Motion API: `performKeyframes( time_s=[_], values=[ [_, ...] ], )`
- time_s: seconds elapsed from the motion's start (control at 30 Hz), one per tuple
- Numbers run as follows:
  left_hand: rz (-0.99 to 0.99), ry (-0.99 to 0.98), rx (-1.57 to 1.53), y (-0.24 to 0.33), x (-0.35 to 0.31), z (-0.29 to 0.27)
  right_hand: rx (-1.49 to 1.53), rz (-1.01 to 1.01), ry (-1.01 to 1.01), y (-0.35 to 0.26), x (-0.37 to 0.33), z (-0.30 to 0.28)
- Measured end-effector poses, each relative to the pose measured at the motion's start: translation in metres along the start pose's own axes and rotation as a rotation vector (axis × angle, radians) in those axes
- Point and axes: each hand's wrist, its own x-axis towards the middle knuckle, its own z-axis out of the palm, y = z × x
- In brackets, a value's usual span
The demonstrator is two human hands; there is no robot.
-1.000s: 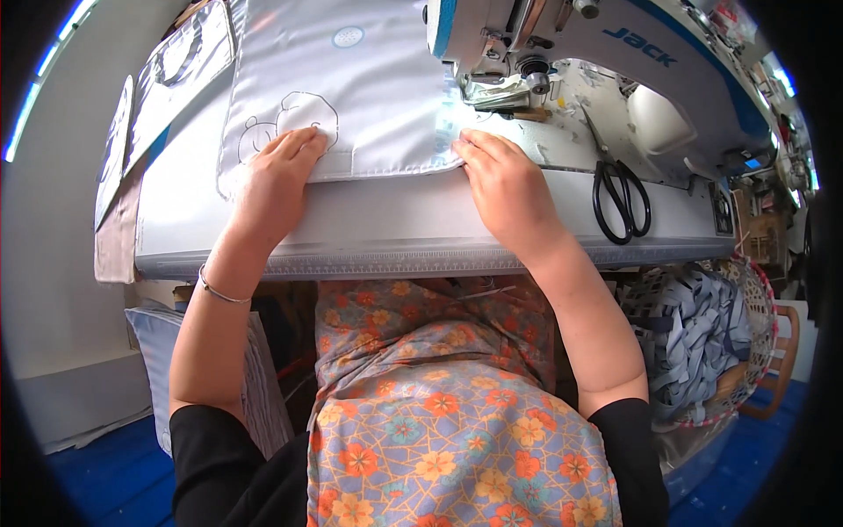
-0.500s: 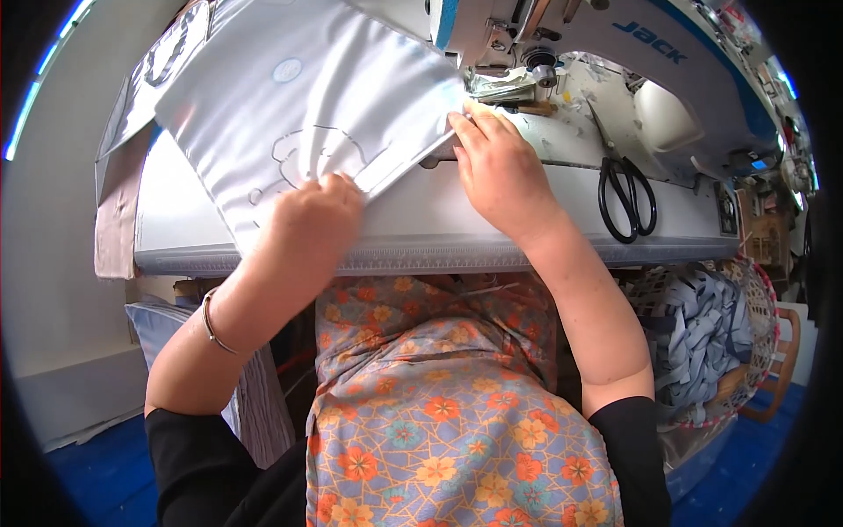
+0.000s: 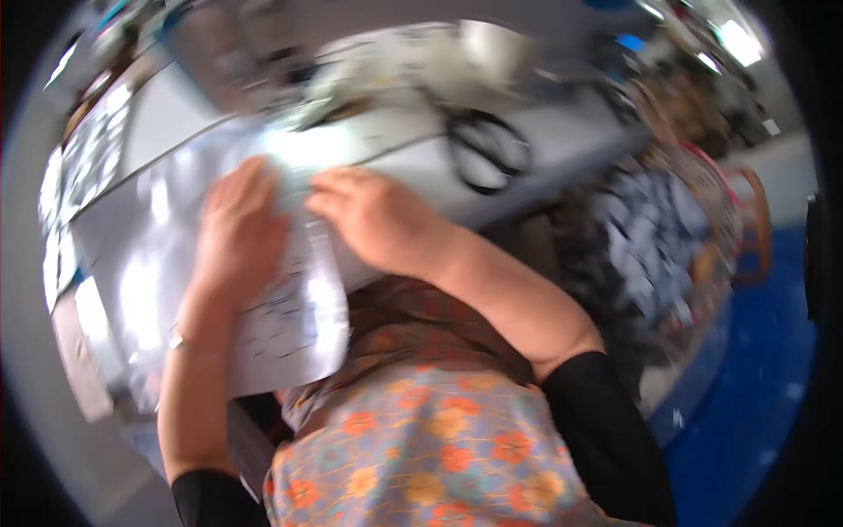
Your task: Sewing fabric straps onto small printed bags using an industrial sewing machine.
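A shiny white cloth (image 3: pixel 140 237) with dark printed lines lies over the table edge, its near corner hanging toward my lap. My left hand (image 3: pixel 241 228) rests on it, fingers stretched forward and fairly flat. Beside the cloth's right edge is my right hand (image 3: pixel 378 215), its fingers reaching left toward that edge and apart from the left hand. Motion blur hides whether its fingertips touch the cloth. Ahead of both hands stands the sewing machine (image 3: pixel 233 53), badly smeared. Black-handled scissors (image 3: pixel 499 163) lie on the table to the right of my right hand.
The white table (image 3: pixel 571 123) runs off to the right. Below its right end stands a basket (image 3: pixel 727 189) heaped with grey-blue cloth strips (image 3: pixel 654 237). A wooden chair (image 3: pixel 760 233) is behind it on a blue floor (image 3: pixel 755 351). A patterned apron (image 3: pixel 421 439) covers my lap.
The view has swung to the right. My left hand has gone from gripping near the cloth's edge to lying on it, close to my right hand. The cloth has turned, its corner now over my lap.
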Motion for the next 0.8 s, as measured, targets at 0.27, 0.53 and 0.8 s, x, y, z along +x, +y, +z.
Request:
performKeyframes(
  time_s=[0.27, 0.53, 0.8],
  values=[
    [0.076, -0.097, -0.012, -0.028, -0.005, -0.003, -0.594, 0.786, 0.525, 0.048, -0.218, -0.222],
    [0.061, -0.081, -0.014, -0.017, -0.022, -0.004, -0.812, 0.909, 0.096, 0.054, -0.282, -0.288],
    [0.049, -0.061, 0.032, 0.005, -0.066, -0.039, -0.811, 1.075, -0.126, -0.009, -0.28, -0.259]
  ],
)
